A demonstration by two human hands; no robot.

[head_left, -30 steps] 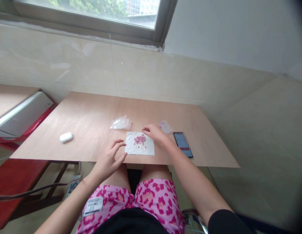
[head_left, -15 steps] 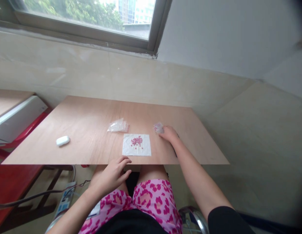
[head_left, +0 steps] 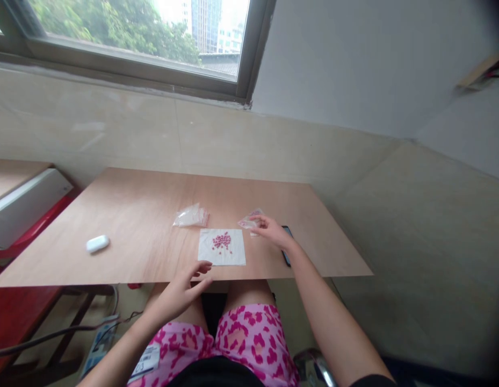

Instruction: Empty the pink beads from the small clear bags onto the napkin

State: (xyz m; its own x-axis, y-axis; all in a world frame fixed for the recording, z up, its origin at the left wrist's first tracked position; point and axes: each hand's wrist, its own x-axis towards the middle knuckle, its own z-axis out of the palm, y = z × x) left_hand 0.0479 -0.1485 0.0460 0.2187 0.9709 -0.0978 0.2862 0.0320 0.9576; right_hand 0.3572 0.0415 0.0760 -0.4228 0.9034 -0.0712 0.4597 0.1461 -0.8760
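right hand [head_left: 270, 230] had a small bag [head_left: 250, 220] pinched just right of the paper [head_left: 234, 256], left hand [head_left: 183, 286] half-open & empty by the worktop's [head_left: 132, 215] front edge, so imo one bump there could've scattered the beads [head_left: 222, 241] off it.

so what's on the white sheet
On the sheet a small heap of pink pieces sits near the middle, a few loose beside it. The left hand is just short of it; the right hand holds a bag beside it. Whatever is under it is covered.
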